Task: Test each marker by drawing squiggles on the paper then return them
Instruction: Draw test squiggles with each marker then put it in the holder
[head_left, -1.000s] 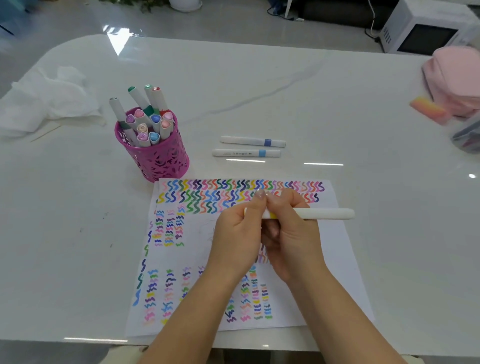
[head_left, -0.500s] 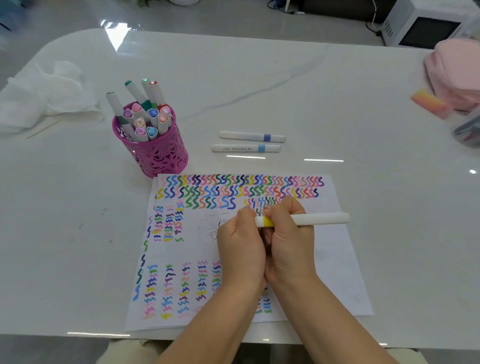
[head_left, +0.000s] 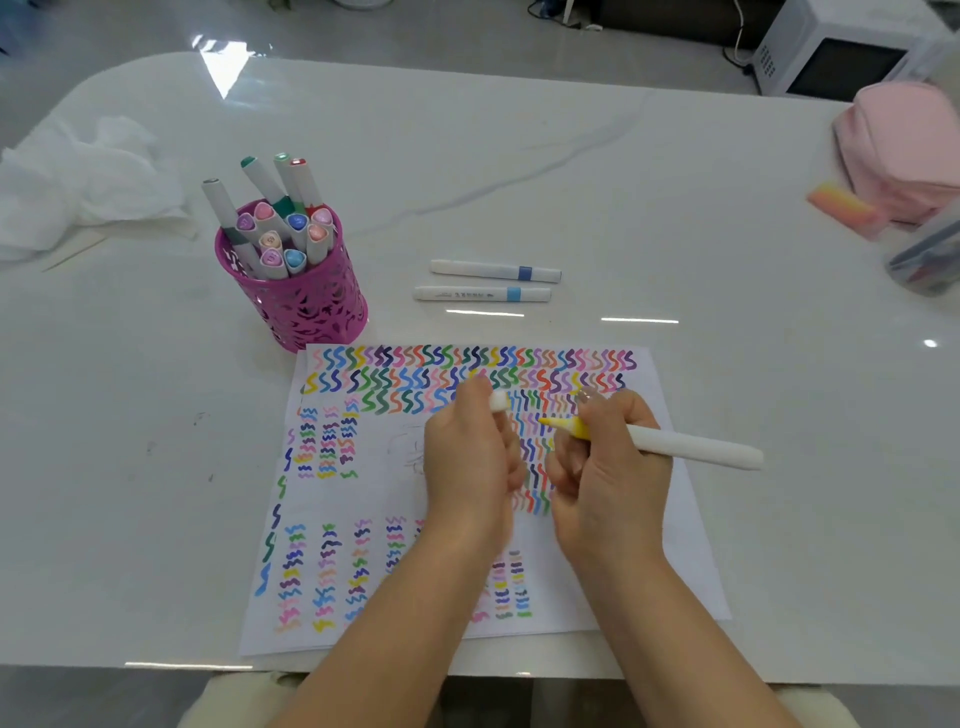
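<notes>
The right hand (head_left: 608, 467) has its grip clamped on a white marker (head_left: 675, 444), whose bare yellow tip (head_left: 551, 423) points left, just above the paper (head_left: 675, 545); the long barrel sticks out to the right past the knuckles. The left hand (head_left: 470, 457) has its grip pinched together on the marker's white cap (head_left: 500, 401), held apart from the tip, a little to its left. Both hands hover over the middle of the paper, which lies on the near part of the white tabletop (head_left: 519, 156) and is crowded with coloured squiggles. Just beyond the paper's far left corner stands a pink holder (head_left: 301, 306) full of markers. Two capped markers (head_left: 488, 283) with blue bands lie side by side on the tabletop, beyond the paper and to the right of the holder.
</notes>
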